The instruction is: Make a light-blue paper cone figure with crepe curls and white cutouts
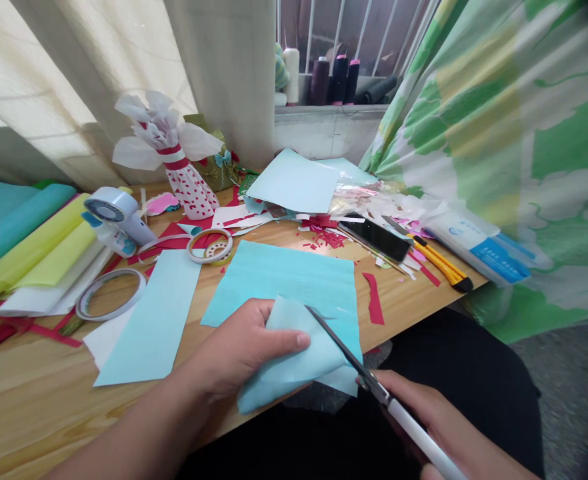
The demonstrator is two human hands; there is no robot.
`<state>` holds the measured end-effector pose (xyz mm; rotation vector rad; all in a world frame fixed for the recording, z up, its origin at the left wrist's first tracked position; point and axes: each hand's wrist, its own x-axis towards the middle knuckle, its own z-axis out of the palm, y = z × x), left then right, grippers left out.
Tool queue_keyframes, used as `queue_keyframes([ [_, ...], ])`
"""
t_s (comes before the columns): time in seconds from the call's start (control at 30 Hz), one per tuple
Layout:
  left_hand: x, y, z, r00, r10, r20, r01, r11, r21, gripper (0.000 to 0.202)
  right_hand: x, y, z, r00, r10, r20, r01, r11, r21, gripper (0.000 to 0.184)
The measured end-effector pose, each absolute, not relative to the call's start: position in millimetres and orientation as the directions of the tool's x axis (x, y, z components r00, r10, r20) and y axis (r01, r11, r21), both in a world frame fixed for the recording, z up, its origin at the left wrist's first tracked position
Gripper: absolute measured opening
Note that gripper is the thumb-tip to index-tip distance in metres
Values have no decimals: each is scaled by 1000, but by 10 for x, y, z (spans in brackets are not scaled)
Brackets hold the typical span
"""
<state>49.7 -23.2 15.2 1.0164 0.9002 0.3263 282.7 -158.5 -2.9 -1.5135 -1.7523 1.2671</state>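
My left hand (pixel 254 343) pinches a folded piece of light blue paper (pixel 294 367) over the table's near edge, thumb on top. In my right hand (pixel 424 407) is a pair of scissors (pixel 374 383) with dark blades and a white handle. The blades lie along the right side of the folded paper, pointing away and to the left; whether they are apart is hard to tell. Beneath and beyond the folded paper lies a flat turquoise sheet (pixel 294 273). A pale blue paper strip (pixel 159 327) rests left of my left hand.
Tape rolls (pixel 111 295) and a small white fan (pixel 119 210) stand at the left, by rolled coloured paper (pixel 29 247). A wrapped dotted bouquet (pixel 191 187) stands behind. A phone (pixel 377 239), a yellow cutter (pixel 439 260) and red scraps (pixel 374 298) lie right.
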Motion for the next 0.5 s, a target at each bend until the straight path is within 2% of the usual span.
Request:
queue_keyframes([
  [0.23,498,-233,140,601,647,-469,62,548,834,27,3171,-1902,-374,-304,915,-263,498,-83,-863,85],
  [0.5,518,-248,140,638,607,-473,102,542,834,24,2947,-1684,-94,-296,912,-284,623,-41,-782,81],
])
